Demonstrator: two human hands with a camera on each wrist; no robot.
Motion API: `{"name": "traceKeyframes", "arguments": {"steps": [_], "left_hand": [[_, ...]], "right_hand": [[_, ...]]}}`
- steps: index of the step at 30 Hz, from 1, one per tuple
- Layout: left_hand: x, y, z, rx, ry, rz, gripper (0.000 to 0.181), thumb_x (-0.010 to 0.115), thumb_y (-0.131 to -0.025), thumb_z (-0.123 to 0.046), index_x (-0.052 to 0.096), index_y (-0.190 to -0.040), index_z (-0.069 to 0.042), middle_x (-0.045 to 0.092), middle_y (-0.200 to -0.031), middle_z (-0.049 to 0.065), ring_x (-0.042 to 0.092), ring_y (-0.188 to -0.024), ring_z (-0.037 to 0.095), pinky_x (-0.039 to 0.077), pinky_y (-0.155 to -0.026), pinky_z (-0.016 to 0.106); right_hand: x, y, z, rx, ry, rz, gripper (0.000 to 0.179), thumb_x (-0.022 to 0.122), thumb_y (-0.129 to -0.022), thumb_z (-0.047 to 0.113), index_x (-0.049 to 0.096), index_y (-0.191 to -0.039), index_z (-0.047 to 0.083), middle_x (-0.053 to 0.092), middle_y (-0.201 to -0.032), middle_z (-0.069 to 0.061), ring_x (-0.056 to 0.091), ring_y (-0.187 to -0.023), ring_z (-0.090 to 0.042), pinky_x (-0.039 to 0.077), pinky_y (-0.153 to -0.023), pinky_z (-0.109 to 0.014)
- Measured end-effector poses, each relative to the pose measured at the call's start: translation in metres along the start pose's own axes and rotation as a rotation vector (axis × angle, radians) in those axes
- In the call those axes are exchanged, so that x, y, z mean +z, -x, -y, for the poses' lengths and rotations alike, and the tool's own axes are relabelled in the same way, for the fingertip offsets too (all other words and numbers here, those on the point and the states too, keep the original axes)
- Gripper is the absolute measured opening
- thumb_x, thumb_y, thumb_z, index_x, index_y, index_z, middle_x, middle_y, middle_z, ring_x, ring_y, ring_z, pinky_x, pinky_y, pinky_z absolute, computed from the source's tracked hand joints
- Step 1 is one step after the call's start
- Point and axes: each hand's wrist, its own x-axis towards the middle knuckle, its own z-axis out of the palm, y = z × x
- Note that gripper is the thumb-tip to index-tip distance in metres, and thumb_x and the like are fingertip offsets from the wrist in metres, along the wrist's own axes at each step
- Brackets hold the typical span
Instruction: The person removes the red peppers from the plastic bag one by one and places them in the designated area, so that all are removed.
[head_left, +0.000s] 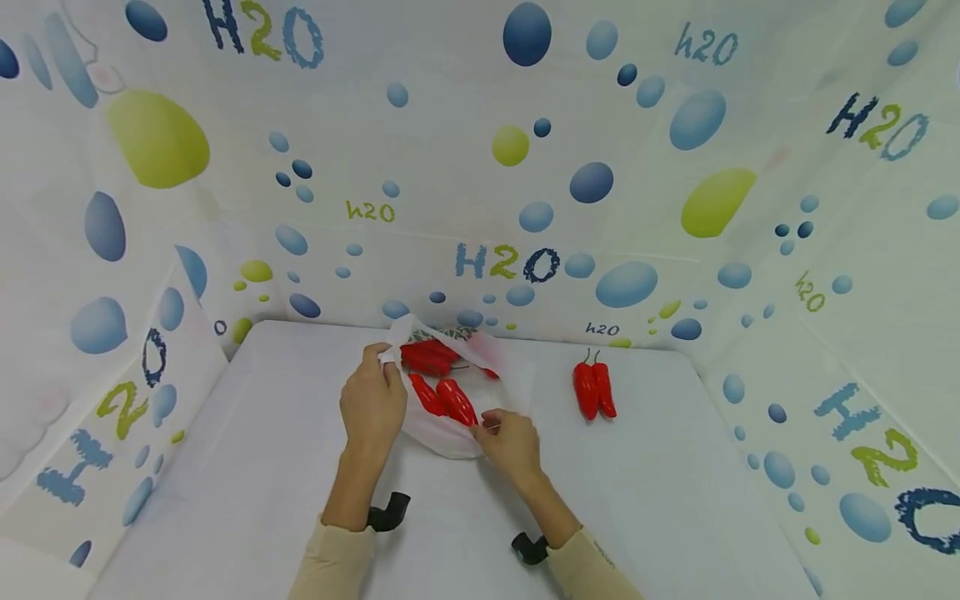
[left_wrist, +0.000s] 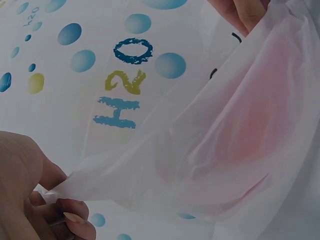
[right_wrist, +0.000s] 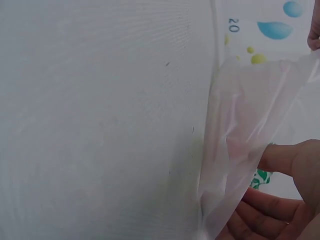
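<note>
A translucent white plastic bag (head_left: pixel 442 442) lies mouth toward me on the table, with several red chili peppers (head_left: pixel 456 402) inside. My left hand (head_left: pixel 372 400) pinches the bag's left rim; the left wrist view shows the film stretched from the left hand's fingers (left_wrist: pixel 75 225). At the bag's near right edge, my right hand (head_left: pixel 512 443) reaches into the mouth, close by the end of the nearest pepper. Its thumb (right_wrist: pixel 280 159) and fingers stand apart in the right wrist view, partly behind the film. Film hides the peppers there, leaving a pink tint.
Two more red peppers (head_left: pixel 587 390) lie side by side on the white table (head_left: pixel 637 492), right of the bag. Upright white sheeting (head_left: pixel 450 150) with blue and green drops and H2O lettering borders the back and sides. Dark wrist-worn mounts (head_left: pixel 389 512) show below the hands.
</note>
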Motion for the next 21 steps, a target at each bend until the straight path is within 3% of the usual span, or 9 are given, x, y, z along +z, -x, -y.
{"name": "traceKeyframes", "arguments": {"steps": [13,21], "left_hand": [[0.002,0.001,-0.001,-0.011,0.001,0.015,0.036,0.054,-0.104,-0.013,0.059,-0.135,0.002,0.059,-0.064,0.010,0.049,-0.047,0.021,0.045,-0.048,0.032],[0.002,0.002,-0.002,-0.024,-0.009,0.023,0.035,0.055,-0.104,-0.014,0.059,-0.135,0.001,0.061,-0.066,0.010,0.051,-0.049,0.022,0.047,-0.050,0.033]], "right_hand": [[0.006,-0.005,-0.001,-0.021,0.025,0.073,0.024,0.084,-0.088,0.025,0.080,-0.099,0.004,0.074,-0.079,0.001,0.067,-0.068,-0.009,0.055,-0.060,-0.027],[0.012,-0.008,-0.002,0.020,0.023,0.100,0.023,0.085,-0.087,0.026,0.078,-0.094,0.005,0.072,-0.075,0.002,0.061,-0.062,-0.007,0.051,-0.055,-0.025]]}}
